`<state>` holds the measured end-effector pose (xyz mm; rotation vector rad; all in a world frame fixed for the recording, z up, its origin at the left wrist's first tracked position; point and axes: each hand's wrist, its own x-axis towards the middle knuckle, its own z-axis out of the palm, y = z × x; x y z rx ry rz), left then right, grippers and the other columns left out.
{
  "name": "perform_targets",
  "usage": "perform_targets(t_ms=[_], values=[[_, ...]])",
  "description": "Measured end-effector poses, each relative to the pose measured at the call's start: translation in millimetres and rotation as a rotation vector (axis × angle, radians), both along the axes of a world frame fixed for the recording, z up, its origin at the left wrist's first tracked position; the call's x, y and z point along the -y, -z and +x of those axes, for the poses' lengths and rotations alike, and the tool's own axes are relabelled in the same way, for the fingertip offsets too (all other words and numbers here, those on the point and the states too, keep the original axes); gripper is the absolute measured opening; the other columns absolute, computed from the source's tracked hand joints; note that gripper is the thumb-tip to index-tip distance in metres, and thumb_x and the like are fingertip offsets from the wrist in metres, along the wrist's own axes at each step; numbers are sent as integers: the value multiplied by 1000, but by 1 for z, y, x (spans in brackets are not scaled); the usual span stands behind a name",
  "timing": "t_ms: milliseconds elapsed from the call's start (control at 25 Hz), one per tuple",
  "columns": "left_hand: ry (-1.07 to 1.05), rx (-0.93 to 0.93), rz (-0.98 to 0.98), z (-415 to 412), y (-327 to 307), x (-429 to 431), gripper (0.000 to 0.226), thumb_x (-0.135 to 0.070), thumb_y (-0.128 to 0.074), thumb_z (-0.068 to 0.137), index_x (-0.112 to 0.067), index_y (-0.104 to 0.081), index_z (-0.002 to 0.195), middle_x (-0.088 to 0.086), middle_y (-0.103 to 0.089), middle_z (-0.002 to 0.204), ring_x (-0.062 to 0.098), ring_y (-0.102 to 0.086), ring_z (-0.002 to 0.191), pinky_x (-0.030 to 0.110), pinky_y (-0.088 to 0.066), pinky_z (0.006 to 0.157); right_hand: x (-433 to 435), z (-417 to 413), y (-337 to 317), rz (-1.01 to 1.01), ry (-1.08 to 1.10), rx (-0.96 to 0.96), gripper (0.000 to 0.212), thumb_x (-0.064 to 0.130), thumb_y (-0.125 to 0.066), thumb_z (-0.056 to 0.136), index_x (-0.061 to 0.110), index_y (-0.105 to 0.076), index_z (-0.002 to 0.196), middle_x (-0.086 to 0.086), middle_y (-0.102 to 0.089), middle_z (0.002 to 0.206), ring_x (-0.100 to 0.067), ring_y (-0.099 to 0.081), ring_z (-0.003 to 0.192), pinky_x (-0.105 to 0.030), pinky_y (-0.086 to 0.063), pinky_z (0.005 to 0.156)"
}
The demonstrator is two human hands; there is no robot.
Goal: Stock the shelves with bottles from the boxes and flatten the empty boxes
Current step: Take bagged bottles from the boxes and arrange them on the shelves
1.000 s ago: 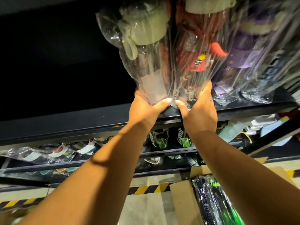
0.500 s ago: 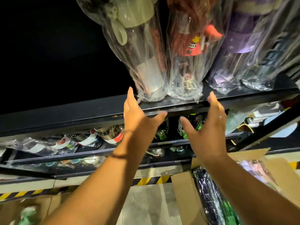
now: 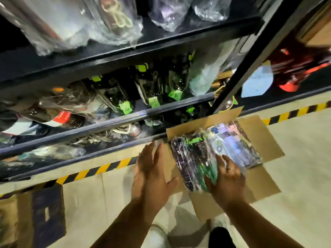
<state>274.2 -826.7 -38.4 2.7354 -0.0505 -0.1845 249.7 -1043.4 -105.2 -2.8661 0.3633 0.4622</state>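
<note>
Held the left hand [image 3: 150, 176] flat and wide, fingers straight, over the left flap of the open brown cardboard box [image 3: 265, 140] on the pale floor [image 3: 295, 208]. Laid the right hand [image 3: 228, 178], fingers spread and gripping nothing, on the dark green-trimmed bottle in clear plastic wrap [image 3: 189, 158] inside that box, beside a purple wrapped bottle [image 3: 232, 145]. Faced black metal shelves [image 3: 161, 44] stocked with wrapped bottles [image 3: 152, 90].

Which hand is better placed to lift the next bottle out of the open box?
Right. The right hand rests on the dark wrapped bottle in the open box; the left hand hovers open over the flap, touching no bottle.
</note>
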Motion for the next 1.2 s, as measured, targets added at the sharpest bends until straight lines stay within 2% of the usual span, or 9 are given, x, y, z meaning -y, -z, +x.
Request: perform_targets(t_ms=[160,320,400,600,680,840,960,1040,1200], values=[[25,-173,-24,-9,42,53,108,-47,-86,65,-10,-34,152,16,-37,153,35,-46,133,39,-39,108,62,-3,34,-33,57,-229,86,58,-58,87,21,-22,156,-13,-28,158,-37,-28,143,-48,-33,112],[37,-251,-83,-10,90,97,100,-68,-61,78,-14,-27,155,14,-30,158,24,-24,142,26,-19,111,100,15,81,24,98,-328,88,57,-55,91,21,-11,157,-13,-21,160,-39,-25,144,-44,-34,111],[39,-307,-91,-11,119,114,103,-65,-65,78,-19,-20,157,9,-23,162,25,-19,148,30,-12,119,113,29,112,32,96,-374,89,56,-54,92,19,-7,158,-16,-19,160,-40,-26,144,-43,-33,113],[-31,-363,-74,-14,160,146,106,-49,-81,74,-16,-22,156,8,-27,161,25,-24,148,37,-26,120,127,52,173,69,118,-428,108,57,-66,84,15,1,157,-21,-20,158,-41,-26,141,-47,-32,112],[-43,-373,-73,-16,168,151,102,-49,-80,75,-15,-25,154,9,-32,158,25,-30,145,38,-31,118,133,57,181,29,105,-440,112,58,-71,80,14,-3,157,-21,-20,157,-40,-24,143,-48,-34,110],[-85,-430,-110,-10,171,163,89,-44,-78,80,-16,-31,150,8,-39,151,26,-38,139,39,-36,114,145,63,180,80,109,-490,106,62,-80,64,7,-35,142,-21,-40,143,-39,-37,134,-45,-40,107],[-131,-489,-195,5,166,173,82,-39,-77,83,-16,-35,149,8,-43,146,23,-42,135,32,-34,109,148,60,170,327,262,-559,102,61,-82,47,8,-51,129,-15,-58,124,-33,-56,112,-44,-49,96],[-149,-554,-250,12,163,179,77,-41,-74,86,-16,-38,149,8,-44,145,23,-44,132,34,-37,108,153,51,154,630,471,-536,91,58,-79,36,9,-61,111,-13,-68,103,-30,-65,89,-39,-54,76],[-317,-652,-570,16,154,186,90,-73,-61,75,-16,-44,143,5,-57,135,21,-56,123,37,-49,97,150,27,106,1107,648,-357,63,18,-87,70,14,-48,119,-3,-65,106,-20,-70,89,-36,-58,72]])
